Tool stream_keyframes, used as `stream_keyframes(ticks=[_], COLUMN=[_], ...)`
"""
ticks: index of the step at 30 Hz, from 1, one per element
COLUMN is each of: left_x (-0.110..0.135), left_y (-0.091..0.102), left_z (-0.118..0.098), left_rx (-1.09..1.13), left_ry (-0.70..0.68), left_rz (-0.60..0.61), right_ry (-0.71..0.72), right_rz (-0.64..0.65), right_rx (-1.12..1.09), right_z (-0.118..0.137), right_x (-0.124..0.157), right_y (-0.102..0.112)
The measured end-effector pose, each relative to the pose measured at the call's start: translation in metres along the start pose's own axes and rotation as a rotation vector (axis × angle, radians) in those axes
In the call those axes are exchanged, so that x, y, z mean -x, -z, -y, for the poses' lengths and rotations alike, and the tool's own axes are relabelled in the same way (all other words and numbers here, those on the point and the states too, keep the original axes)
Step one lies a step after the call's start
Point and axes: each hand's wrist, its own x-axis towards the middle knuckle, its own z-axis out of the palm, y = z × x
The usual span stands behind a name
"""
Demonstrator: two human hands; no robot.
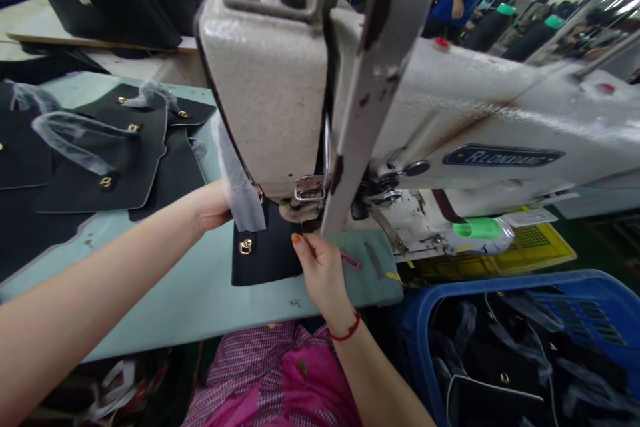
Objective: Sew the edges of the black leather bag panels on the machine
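Observation:
A black bag panel (270, 260) with a gold ring fitting lies under the sewing machine's head (265, 93). My right hand (323, 270) has its thumb and fingers closed on the panel's right edge, close by the presser foot. A strap wrapped in clear plastic (245, 203) stands up from the panel's left side. Behind that strap is my left hand (216, 205), bent at the panel's far left; its fingertips are hidden. The machine head covers the far part of the panel.
On the pale green table (165, 287), several black bag panels (120, 160) with wrapped handles lie to the left. Black bags (100, 0) stand on a board behind. A blue basket (425, 320) of black pieces is at lower right. Pink snips (351, 260) lie right of my hand.

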Motion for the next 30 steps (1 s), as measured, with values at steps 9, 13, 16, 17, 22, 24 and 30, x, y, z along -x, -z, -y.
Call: stream_keyframes(ticks=[9, 13, 16, 17, 22, 24, 30], left_x=[0.056, 0.108, 0.116, 0.113, 0.098, 0.097, 0.099], left_y=[0.069, 0.059, 0.030, 0.021, 0.001, 0.003, 0.008], left_z=[0.075, 0.121, 0.130, 0.129, 0.123, 0.123, 0.125], left_rx=[0.310, 0.460, 0.392, 0.344, 0.147, 0.106, 0.117], left_ry=[0.124, 0.045, -0.029, -0.044, -0.095, -0.108, -0.105], left_rz=[-0.090, 0.106, 0.166, 0.130, -0.048, -0.076, -0.174], right_ry=[-0.212, -0.223, -0.215, -0.208, -0.156, -0.168, -0.187], right_rz=[0.170, 0.251, 0.272, 0.257, 0.181, 0.195, 0.198], right_rx=[-0.379, -0.551, -0.584, -0.560, -0.321, -0.289, -0.259], right_z=[-0.004, -0.006, -0.005, -0.004, 0.003, 0.005, 0.011], right_x=[0.031, 0.029, 0.028, 0.029, 0.039, 0.043, 0.048], right_y=[-0.003, -0.001, 0.000, 0.001, 0.004, 0.005, 0.009])
